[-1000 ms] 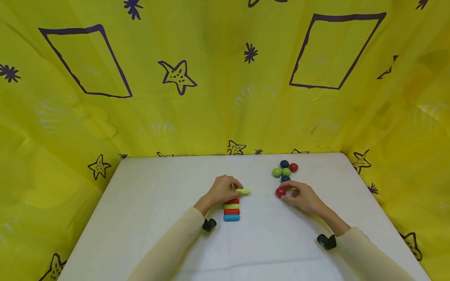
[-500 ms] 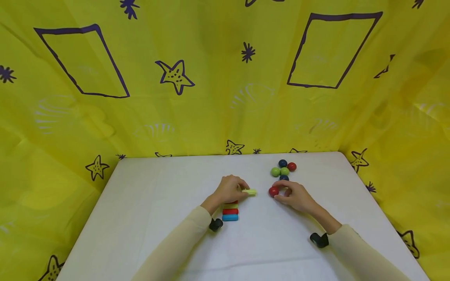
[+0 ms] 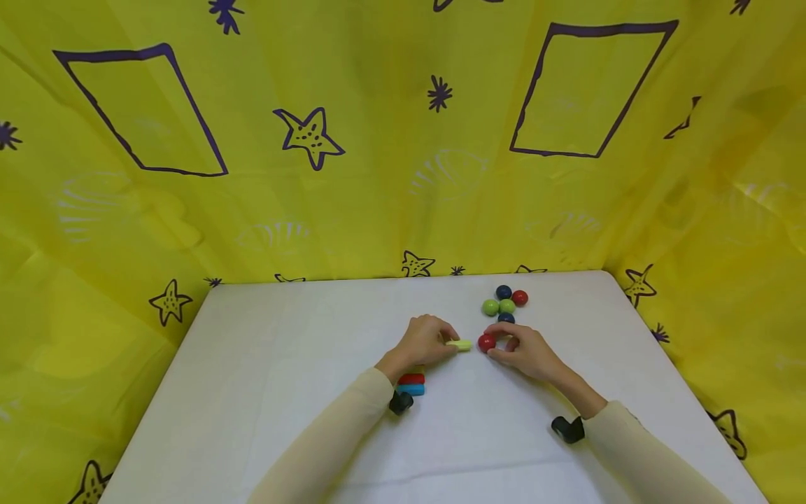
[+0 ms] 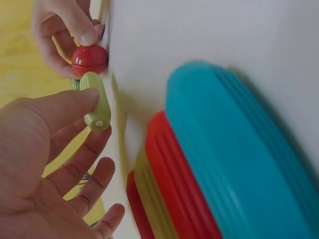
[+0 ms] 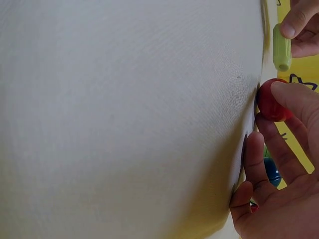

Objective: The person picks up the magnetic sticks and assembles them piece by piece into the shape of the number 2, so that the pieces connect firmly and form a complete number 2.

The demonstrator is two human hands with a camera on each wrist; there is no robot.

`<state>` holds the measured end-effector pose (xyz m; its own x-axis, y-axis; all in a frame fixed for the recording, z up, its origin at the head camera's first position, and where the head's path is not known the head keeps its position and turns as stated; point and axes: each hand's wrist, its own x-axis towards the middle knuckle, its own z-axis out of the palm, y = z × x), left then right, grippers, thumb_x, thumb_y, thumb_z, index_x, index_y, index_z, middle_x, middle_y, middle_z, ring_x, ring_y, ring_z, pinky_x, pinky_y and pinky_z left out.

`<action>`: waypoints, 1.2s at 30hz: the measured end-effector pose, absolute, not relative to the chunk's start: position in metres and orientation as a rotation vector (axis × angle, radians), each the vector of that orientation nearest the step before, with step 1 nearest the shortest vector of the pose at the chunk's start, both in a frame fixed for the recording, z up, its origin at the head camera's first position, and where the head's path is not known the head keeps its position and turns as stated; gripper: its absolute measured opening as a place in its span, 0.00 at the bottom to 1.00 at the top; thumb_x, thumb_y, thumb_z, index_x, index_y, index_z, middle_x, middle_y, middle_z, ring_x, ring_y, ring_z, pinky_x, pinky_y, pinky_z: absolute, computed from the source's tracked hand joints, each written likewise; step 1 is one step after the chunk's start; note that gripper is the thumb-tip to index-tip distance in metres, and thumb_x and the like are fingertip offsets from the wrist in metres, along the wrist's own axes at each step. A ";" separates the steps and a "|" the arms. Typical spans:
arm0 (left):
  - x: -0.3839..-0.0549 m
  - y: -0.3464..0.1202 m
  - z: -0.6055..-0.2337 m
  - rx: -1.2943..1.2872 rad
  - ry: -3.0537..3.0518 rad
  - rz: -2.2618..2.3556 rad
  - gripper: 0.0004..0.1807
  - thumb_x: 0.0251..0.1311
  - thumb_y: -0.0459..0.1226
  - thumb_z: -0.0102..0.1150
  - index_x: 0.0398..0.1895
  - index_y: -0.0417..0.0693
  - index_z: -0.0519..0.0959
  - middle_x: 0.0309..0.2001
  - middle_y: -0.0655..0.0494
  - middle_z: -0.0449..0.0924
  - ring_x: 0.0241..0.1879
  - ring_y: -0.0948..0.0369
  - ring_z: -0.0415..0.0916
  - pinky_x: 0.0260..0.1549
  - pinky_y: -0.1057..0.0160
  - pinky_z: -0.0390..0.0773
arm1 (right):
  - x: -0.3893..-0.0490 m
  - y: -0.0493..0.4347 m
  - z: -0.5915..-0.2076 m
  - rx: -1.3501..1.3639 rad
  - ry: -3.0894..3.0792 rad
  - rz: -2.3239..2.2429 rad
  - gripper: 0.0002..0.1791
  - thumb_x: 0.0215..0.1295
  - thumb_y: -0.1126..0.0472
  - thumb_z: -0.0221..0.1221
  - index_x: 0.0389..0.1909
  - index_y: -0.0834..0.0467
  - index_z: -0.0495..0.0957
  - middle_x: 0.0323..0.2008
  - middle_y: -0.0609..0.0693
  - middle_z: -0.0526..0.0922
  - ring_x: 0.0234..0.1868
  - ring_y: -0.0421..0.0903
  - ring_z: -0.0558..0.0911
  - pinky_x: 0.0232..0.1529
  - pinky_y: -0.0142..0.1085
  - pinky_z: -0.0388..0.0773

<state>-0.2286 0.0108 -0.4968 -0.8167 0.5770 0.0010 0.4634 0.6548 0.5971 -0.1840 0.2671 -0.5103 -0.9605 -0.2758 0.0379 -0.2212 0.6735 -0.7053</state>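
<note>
My left hand pinches a light green ridged stick between thumb and index finger, its other fingers loosely spread. Facing it, my right hand holds a red ball between thumb and fingers at the table surface. In the head view a small gap parts the stick's tip from the ball. Below the left wrist lie a blue stick and a red stick side by side. Another green stick and a further red one show beyond them in the left wrist view.
Behind the right hand sits a cluster of balls: two dark blue, two green and one red. A white cloth covers the table. A yellow patterned curtain hangs around its back and sides.
The left hand has moved right with the green stick, away from the row of sticks. The right hand has shifted slightly left with the red ball, so the two pieces are closer.
</note>
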 end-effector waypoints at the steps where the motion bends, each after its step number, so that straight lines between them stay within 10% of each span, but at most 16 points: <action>1: -0.229 0.012 -0.497 0.857 2.686 0.884 0.09 0.63 0.42 0.70 0.43 0.52 0.90 0.35 0.65 0.85 0.39 0.65 0.72 0.51 0.59 0.69 | -0.184 0.267 -0.510 -0.416 2.808 -1.169 0.20 0.63 0.60 0.71 0.56 0.56 0.82 0.44 0.49 0.85 0.33 0.45 0.73 0.32 0.33 0.72; 36: -0.230 0.028 -0.502 0.833 2.674 0.891 0.08 0.64 0.44 0.70 0.43 0.55 0.91 0.34 0.68 0.84 0.40 0.66 0.73 0.54 0.54 0.67 | -0.181 0.271 -0.513 -0.442 2.803 -1.204 0.19 0.62 0.60 0.72 0.54 0.55 0.82 0.42 0.47 0.83 0.33 0.45 0.75 0.32 0.32 0.73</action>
<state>-0.2302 0.0279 -0.5021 -0.8207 0.5713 -0.0133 0.4492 0.6593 0.6029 -0.1812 0.2708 -0.5133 -0.9571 -0.2838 0.0580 -0.2374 0.6539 -0.7184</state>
